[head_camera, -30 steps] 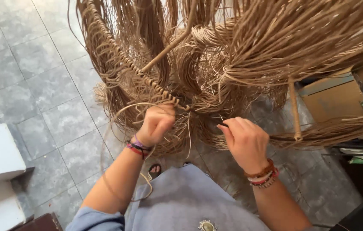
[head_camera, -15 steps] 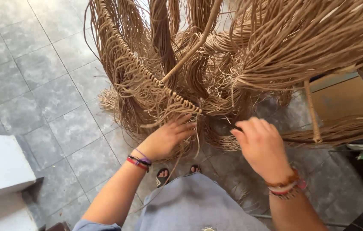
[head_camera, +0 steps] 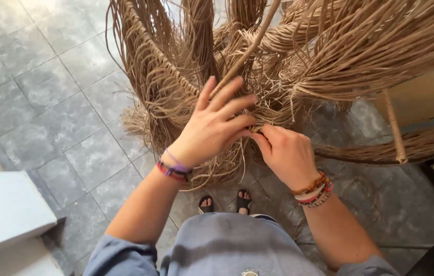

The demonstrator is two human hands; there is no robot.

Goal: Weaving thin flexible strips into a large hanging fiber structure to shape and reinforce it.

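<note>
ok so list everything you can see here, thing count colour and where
woven fibre piece: one, tan, fills the top and centre, loose strands hanging down from it
braided edge: one, tan, runs diagonally down the left side of the piece
stick: one, tan, slants up from the hands toward the top
cardboard box: one, brown, right edge behind the strands
floor tiles: many, grey, left and bottom
ledge: one, white, lower left corner
sandals: two, black, on the feet at bottom centre
left hand: fingers spread, resting on the strands, purple and red bands at the wrist
right hand: pinching strands just beside the left hand, beaded bracelets at the wrist
</note>
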